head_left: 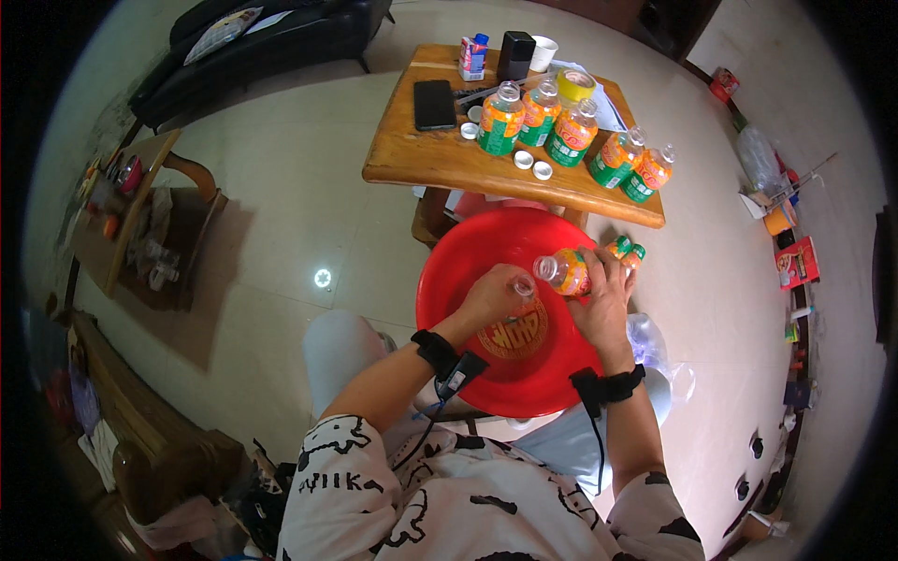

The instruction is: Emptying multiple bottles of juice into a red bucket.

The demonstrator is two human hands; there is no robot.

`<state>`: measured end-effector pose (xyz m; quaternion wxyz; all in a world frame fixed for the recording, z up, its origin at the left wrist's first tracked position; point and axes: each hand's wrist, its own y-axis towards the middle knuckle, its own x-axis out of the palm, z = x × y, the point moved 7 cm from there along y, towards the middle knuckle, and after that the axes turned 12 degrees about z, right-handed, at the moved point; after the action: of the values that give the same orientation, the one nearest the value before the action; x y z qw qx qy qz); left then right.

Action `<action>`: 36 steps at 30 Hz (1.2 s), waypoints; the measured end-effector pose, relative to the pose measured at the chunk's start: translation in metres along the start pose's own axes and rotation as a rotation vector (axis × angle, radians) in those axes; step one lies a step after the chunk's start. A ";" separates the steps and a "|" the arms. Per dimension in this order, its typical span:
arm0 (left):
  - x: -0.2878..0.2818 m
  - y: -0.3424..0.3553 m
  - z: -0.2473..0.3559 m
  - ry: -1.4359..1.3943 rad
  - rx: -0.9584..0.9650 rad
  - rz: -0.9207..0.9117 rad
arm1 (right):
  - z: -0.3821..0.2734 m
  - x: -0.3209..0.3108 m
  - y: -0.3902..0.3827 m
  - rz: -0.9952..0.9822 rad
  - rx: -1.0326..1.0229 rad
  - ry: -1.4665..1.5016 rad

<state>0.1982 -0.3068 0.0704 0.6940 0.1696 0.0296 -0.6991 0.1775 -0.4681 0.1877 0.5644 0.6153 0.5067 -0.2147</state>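
Note:
My right hand (pixel 603 297) grips a plastic bottle (pixel 571 271) with an orange and green label, tipped on its side over a big red basin (pixel 468 252), its open neck pointing left. My left hand (pixel 493 293) is closed around a small clear cap (pixel 525 283) right at the bottle's mouth. Both wrists wear black bands with cables. A second bottle of the same kind (pixel 625 251) lies just behind my right hand at the basin's rim.
A low wooden table (pixel 412 154) beyond the basin carries several open bottles, loose white caps, a black phone (pixel 434 104), a yellow tape roll (pixel 575 84), a small carton and cups. A dark sofa stands at the far left, clutter along the right wall.

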 end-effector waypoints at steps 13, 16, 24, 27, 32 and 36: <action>-0.024 0.011 -0.037 0.290 -0.014 0.093 | 0.054 0.052 -0.034 -0.168 0.504 0.884; -0.024 0.011 -0.039 0.311 -0.008 0.130 | 0.059 0.063 -0.036 -0.181 0.552 0.942; -0.032 0.011 -0.004 0.322 0.224 0.185 | 0.031 0.072 -0.032 -0.257 0.377 0.675; -0.031 0.009 0.055 -0.071 0.091 -0.013 | 0.029 0.082 -0.037 -0.330 0.353 0.695; -0.025 0.002 0.054 0.303 0.177 -0.171 | 0.025 0.103 -0.044 -0.528 0.355 0.929; -0.036 -0.006 0.061 0.394 0.167 -0.115 | 0.070 0.129 -0.063 -0.295 1.052 1.179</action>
<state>0.1794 -0.2890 0.1370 0.6174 0.3581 0.1163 -0.6907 0.1954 -0.4926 0.0304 -0.1940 0.7394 0.6299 -0.1375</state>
